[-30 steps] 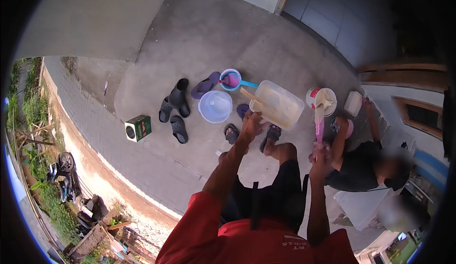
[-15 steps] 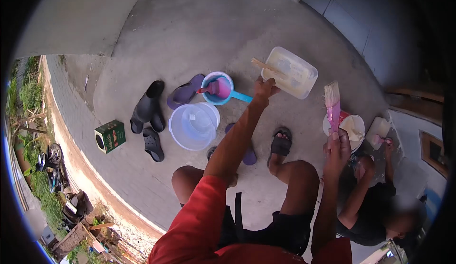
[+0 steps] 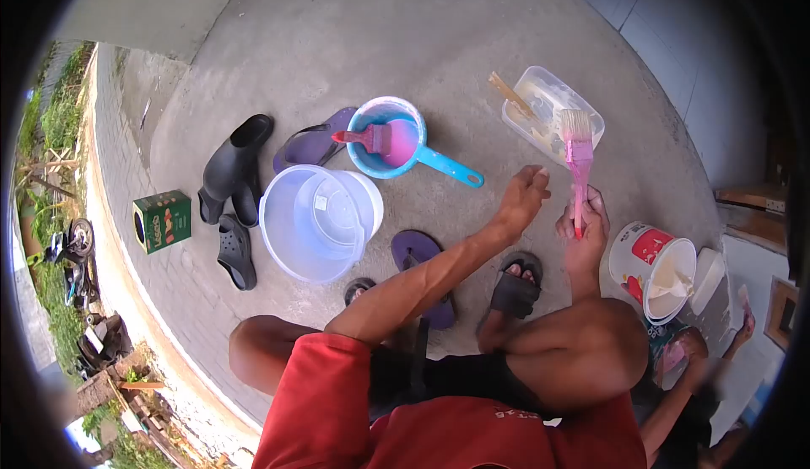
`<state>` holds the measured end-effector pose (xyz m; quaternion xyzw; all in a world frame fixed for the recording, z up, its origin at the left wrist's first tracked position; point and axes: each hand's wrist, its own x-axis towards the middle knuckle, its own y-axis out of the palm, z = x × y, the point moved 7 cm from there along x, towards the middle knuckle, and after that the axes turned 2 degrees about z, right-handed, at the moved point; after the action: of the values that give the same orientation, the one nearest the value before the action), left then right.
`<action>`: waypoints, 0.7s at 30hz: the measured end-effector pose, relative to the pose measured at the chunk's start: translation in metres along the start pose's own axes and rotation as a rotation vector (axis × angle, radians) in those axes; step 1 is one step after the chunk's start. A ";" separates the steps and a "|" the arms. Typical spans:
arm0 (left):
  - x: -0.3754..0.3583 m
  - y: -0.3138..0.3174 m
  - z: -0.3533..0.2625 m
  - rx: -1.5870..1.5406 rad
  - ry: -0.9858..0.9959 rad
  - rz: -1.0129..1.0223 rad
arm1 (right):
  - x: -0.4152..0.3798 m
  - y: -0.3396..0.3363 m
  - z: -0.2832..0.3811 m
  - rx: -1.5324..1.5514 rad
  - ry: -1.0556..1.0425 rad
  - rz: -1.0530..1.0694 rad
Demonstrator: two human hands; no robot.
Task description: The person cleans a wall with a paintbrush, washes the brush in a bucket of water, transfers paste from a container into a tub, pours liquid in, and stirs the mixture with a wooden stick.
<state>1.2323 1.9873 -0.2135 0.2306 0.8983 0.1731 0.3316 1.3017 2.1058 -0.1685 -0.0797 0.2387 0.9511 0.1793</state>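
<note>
The broad pink-handled paintbrush with pale bristles (image 3: pixel 580 159) is sitting in the person's right hand (image 3: pixel 586 216) in the head view, its bristles pointing away from the body; that hand is grasping the handle. The left hand (image 3: pixel 523 202) is hovering just beside it, fingers loosely bent and apparently gripping nothing. Beyond both hands, the translucent rectangular plastic container (image 3: pixel 525 134) is lying with cream-coloured smears inside and a flat wooden stick (image 3: pixel 510 95) leaning over its rim. The bristles are overlapping the container from this angle, so contact cannot be told. The round blue plastic pot with a long handle (image 3: pixel 451 168) is holding pink paint to the left. The step in hand seems to be readying the brush; the next move is probably calling for a firm grip, with the bristles being kept clear of the stick.
</note>
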 end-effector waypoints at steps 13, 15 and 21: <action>-0.109 -0.024 -0.050 0.092 0.334 0.028 | -0.016 0.077 -0.045 -0.122 0.082 0.422; -0.125 -0.034 -0.049 0.151 0.294 -0.042 | -0.026 0.084 -0.045 -0.132 0.113 0.505; -0.163 -0.053 -0.072 0.237 0.317 -0.082 | -0.026 0.075 -0.064 -0.176 0.194 0.531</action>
<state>1.2777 1.8454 -0.1015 0.2014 0.9619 0.0866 0.1633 1.3014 2.0055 -0.1866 -0.1202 0.1836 0.9698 -0.1069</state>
